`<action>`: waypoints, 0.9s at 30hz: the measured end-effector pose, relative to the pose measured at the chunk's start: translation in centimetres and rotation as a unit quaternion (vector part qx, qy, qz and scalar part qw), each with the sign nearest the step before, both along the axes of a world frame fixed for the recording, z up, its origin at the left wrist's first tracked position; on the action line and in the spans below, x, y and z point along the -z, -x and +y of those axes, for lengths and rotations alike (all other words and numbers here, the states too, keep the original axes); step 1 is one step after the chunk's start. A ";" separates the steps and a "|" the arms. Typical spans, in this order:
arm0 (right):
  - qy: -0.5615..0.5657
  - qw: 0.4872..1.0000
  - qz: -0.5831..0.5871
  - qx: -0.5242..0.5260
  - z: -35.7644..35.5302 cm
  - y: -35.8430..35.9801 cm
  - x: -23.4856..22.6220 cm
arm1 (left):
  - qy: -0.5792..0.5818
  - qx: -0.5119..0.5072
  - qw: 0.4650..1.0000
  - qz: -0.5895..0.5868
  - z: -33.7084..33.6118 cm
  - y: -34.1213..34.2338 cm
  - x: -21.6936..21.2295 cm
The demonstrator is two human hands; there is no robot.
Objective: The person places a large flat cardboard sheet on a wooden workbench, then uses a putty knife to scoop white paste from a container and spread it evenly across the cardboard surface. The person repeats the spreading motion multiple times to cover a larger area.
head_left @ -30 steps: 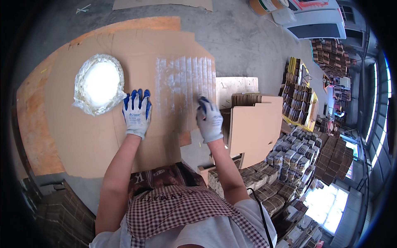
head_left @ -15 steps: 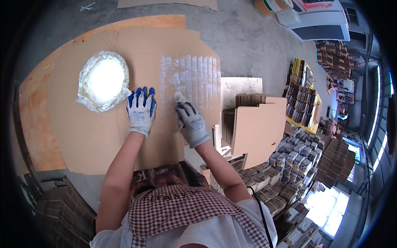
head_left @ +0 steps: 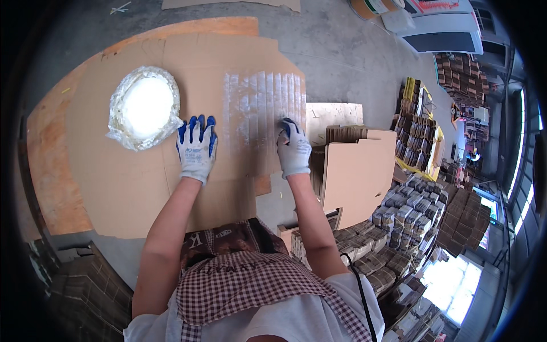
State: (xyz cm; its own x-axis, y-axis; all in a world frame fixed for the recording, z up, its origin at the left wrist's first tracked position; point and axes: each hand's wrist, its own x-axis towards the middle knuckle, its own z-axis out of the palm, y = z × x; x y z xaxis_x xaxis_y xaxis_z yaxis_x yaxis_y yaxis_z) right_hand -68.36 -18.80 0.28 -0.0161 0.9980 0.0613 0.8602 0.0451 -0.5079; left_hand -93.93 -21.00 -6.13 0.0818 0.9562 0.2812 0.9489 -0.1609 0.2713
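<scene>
- Left hand [head_left: 196, 149], gloved, fingers spread flat, pressing on the cardboard sheet [head_left: 137, 188] just right of the plastic-lined bowl of white paste [head_left: 145, 106].
- Right hand [head_left: 293, 149], gloved, fingers curled at the right edge of the whitish glue patch [head_left: 259, 108]; anything pinched hidden.
- Cardboard sheet flat on the surface, stacked folded cartons [head_left: 356, 171] to the right.

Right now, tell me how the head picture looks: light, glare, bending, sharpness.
Head view: even daylight on the cardboard sheet, no hard shadows; the windows at lower right are blown out white; the white bowl glares nearly featureless; straight edges bow toward the dark round rim; the left hand and right hand look sharp, the stacks at the right softer.
</scene>
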 end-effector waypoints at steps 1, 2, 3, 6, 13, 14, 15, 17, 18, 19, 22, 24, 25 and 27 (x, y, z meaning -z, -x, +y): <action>0.025 0.999 -0.008 0.021 0.1 -0.4 -0.5 | 0.003 -0.001 1.000 0.003 0.0 0.1 0.2; -0.014 1.000 0.002 -0.019 -1.2 0.0 -1.1 | 0.005 -0.002 1.000 0.006 -0.1 0.2 0.3; -0.037 0.996 0.021 -0.085 -2.4 0.7 -1.9 | 0.004 -0.002 1.000 0.005 -0.1 0.1 0.2; 0.048 0.978 0.002 -0.204 -6.9 4.2 -3.3 | 0.002 -0.002 1.000 0.006 0.0 0.0 0.0; 0.051 0.996 0.023 -0.067 -5.4 0.0 -1.8 | 0.006 -0.002 1.000 0.017 0.0 0.1 -0.1; 0.043 0.995 0.015 -0.088 -6.1 0.7 -2.4 | 0.008 -0.001 1.000 0.020 -0.1 0.2 0.1; 0.036 0.993 0.007 -0.108 -6.8 1.6 -3.0 | 0.005 -0.003 1.000 0.021 -0.1 0.2 0.2; 0.055 0.981 -0.026 -0.185 -8.5 2.8 -2.1 | -0.003 -0.002 1.000 0.019 0.0 -0.1 0.5; 0.055 0.981 -0.032 -0.181 -8.6 2.4 -1.7 | 0.005 0.000 1.000 0.015 0.0 -0.1 0.6; 0.056 0.982 -0.039 -0.176 -8.7 1.8 -1.4 | 0.010 0.001 1.000 0.017 0.0 -0.1 0.5; 0.016 0.999 -0.016 -0.030 -6.4 -5.0 0.5 | 0.034 0.003 0.999 0.028 -0.3 0.1 0.4; 0.026 0.999 -0.031 -0.002 -5.6 -6.2 -0.6 | 0.035 0.007 0.999 0.026 -0.3 0.2 0.7; 0.023 0.998 -0.052 0.003 -5.5 -6.4 -0.6 | 0.034 0.008 0.999 0.026 -0.3 0.2 0.8; -0.004 1.000 0.002 -0.029 -6.3 -5.4 -1.5 | 0.030 0.004 0.999 0.031 -0.3 0.2 0.8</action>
